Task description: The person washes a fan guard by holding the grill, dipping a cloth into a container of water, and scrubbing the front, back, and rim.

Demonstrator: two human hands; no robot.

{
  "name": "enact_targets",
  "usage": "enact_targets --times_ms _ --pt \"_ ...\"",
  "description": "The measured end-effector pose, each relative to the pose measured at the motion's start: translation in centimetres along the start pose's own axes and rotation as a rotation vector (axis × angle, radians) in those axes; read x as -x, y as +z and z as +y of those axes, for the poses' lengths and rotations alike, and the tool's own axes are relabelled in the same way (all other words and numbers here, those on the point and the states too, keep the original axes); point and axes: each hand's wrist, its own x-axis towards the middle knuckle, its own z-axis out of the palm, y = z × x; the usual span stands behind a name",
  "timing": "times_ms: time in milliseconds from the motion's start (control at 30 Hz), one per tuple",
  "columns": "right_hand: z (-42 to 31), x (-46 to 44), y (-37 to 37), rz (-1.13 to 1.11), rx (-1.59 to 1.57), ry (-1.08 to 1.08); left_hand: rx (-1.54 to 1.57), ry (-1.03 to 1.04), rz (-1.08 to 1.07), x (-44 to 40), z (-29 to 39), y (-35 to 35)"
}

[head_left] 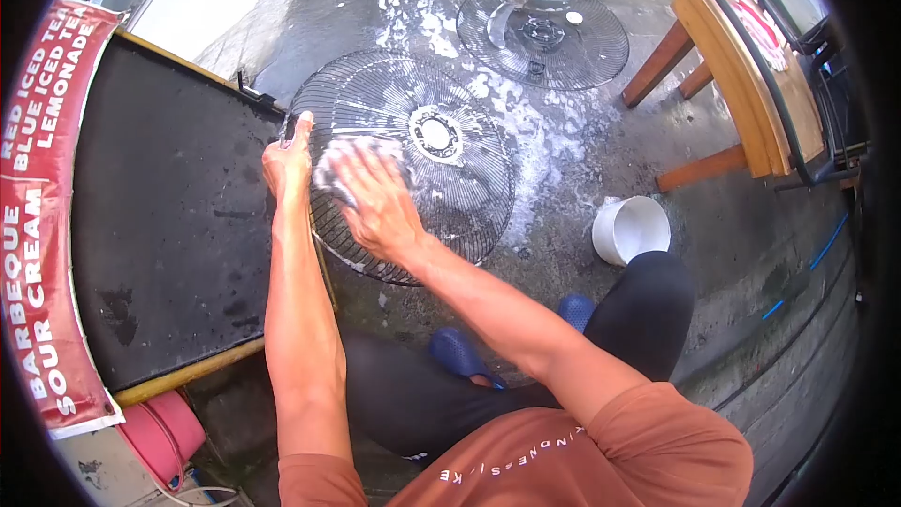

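Observation:
A round black wire fan grille [460,197], streaked with white suds, is held tilted in front of me. My left hand [289,160] grips its left rim, thumb pointing up along the edge. With fingers laid over it, my right hand [380,202] presses a foam-covered cloth [340,169] against the wires left of the grille's pale centre ring [435,134]. Suds hide the cloth's exact shape. Farther off, a second fan grille [601,47] lies on the wet ground, with dark fan blades [502,23] on it.
A white bucket [615,235] stands by my right knee. To the left is a black-topped table [178,225] with a red lettered banner [47,225] and a pink container [167,432] below. A wooden table [788,145] stands at right. Foam streaks the concrete [554,131].

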Motion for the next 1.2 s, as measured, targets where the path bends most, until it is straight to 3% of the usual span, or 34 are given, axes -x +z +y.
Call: enact_targets --times_ms 67,200,333,500,600,733,867,967,1067,1200 --pt "-0.5 -1.2 -0.6 -0.165 -0.049 -0.142 -0.033 0.013 -0.008 0.0 0.2 -0.4" --pt "-0.9 3.6 -2.1 -0.232 -0.055 -0.206 0.153 -0.031 -0.009 0.7 0.4 -0.3" --pt "-0.4 7.8 -2.3 -0.23 0.008 -0.182 0.067 -0.056 0.022 0.5 -0.3 -0.4" --pt "1.6 0.5 0.5 -0.008 0.015 -0.057 0.031 0.064 0.043 -0.5 -1.5 0.7" --pt "5.2 -4.4 1.3 0.142 0.07 -0.018 0.084 0.14 0.041 2.6 1.3 -1.1" --pt "7.2 -9.5 -1.8 0.123 0.07 0.049 0.075 0.227 0.106 3.5 2.4 -0.7" --pt "4.4 -13.0 -5.8 0.202 0.11 -0.228 0.141 0.324 0.057 5.6 4.8 -1.0" --pt "3.1 -14.0 -7.5 0.022 0.166 -0.517 0.198 0.491 0.087 6.7 5.5 -1.0" --pt "3.6 -14.4 -10.0 -0.107 0.203 -0.592 0.224 0.625 0.081 6.8 5.2 -1.1" --pt "4.4 -16.3 -13.0 -0.09 0.212 -0.565 0.158 0.52 0.025 7.9 7.2 -1.6"
